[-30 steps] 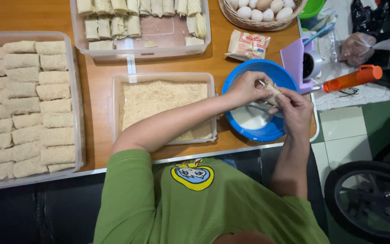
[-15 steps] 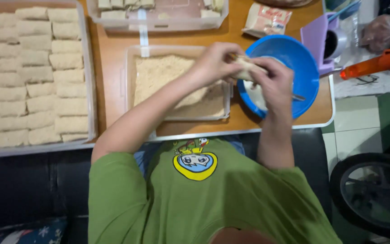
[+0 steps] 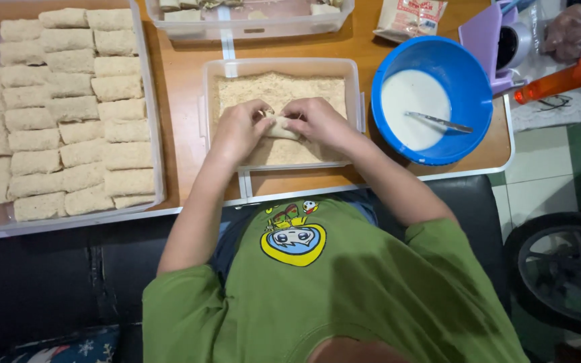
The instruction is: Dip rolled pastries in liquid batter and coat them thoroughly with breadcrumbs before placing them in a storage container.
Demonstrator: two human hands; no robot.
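Pale roll [image 3: 282,128] lying crosswise on crumbs in clear tub [image 3: 356,101], long axis left-right, pinched at either end by left hand [image 3: 238,130] and right hand [image 3: 317,121], both equally near; blue bowl [image 3: 465,67] off right.

Pale wet roll [image 3: 281,128] lying flat on crumbs in clear tub [image 3: 280,65]
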